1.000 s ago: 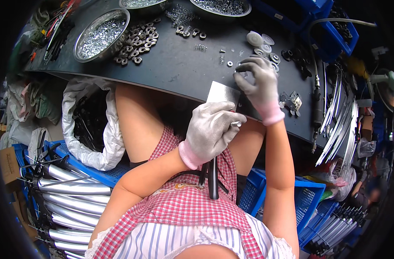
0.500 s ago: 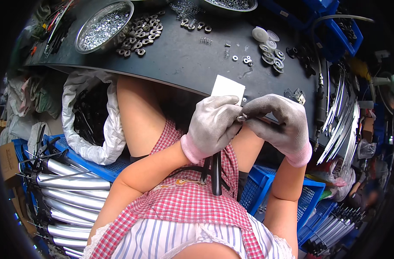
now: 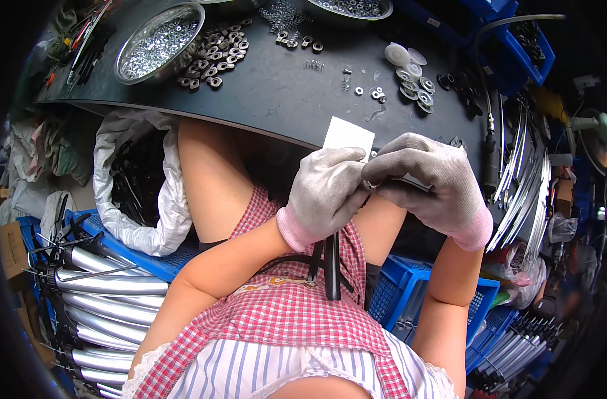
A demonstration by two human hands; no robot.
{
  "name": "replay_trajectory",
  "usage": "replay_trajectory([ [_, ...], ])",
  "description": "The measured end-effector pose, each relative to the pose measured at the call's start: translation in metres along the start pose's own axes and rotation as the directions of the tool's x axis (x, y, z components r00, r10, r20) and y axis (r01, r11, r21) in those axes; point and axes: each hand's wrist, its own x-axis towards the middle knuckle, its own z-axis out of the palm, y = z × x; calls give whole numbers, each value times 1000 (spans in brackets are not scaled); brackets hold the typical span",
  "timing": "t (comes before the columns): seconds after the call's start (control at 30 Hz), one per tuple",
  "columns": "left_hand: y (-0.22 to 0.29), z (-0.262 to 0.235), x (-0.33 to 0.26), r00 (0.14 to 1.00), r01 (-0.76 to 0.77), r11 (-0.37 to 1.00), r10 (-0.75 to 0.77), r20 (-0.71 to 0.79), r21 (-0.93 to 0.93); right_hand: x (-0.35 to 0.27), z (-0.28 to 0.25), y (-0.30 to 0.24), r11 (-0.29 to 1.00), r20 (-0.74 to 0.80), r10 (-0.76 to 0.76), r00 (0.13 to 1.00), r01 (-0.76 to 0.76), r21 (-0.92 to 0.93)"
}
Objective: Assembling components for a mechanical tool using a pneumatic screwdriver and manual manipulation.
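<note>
My left hand [image 3: 326, 189], in a grey-white work glove with a pink cuff, is closed round a black part with two long arms [image 3: 332, 266] pointing down toward my lap. The glove hides the part's upper end. My right hand [image 3: 430, 183], gloved alike, meets the left fingertips, its thumb and forefinger pinched at a tiny metal piece [image 3: 370, 187] too small to name. Just beyond the left fingers, a white square [image 3: 348, 135] overlaps the table edge. Farther up the dark table [image 3: 277, 93] lie small washers [image 3: 359, 91], a coil spring [image 3: 314, 64] and pale plastic discs [image 3: 410, 74].
Metal bowls of small hardware [image 3: 160, 43] stand at the back, beside a pile of metal eyelet pieces [image 3: 217, 56]. A white sack of black parts [image 3: 173, 219] stands left of my legs, above silver tubes [image 3: 110, 286]. Blue crates [image 3: 400, 286] and cables [image 3: 516, 179] are to the right.
My right hand has turned and its wrist has swung outward to the right, while its fingertips stay by the left hand. The left hand has barely moved.
</note>
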Motion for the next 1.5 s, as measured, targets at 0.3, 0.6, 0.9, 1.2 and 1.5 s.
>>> replay_trajectory([
  [0.3,-1,1,0,1000,3,999,-4,-16,-52,-4,9,10,923,6,211,978,-201,327],
  [0.6,-4,1,4,998,-56,995,55,-19,-85,1,8,13,958,32,17,999,-25,287],
  [0.9,-5,1,6,999,-44,994,44,3,-100,-7,44,-2,990,-352,135,926,-108,95],
  [1.2,-1,0,6,999,-54,995,53,-13,-80,-19,53,11,945,-378,150,913,-20,326],
  [1.5,-8,-2,-1,998,-7,996,13,65,-93,-20,62,-6,995,-508,81,858,-103,-15],
])
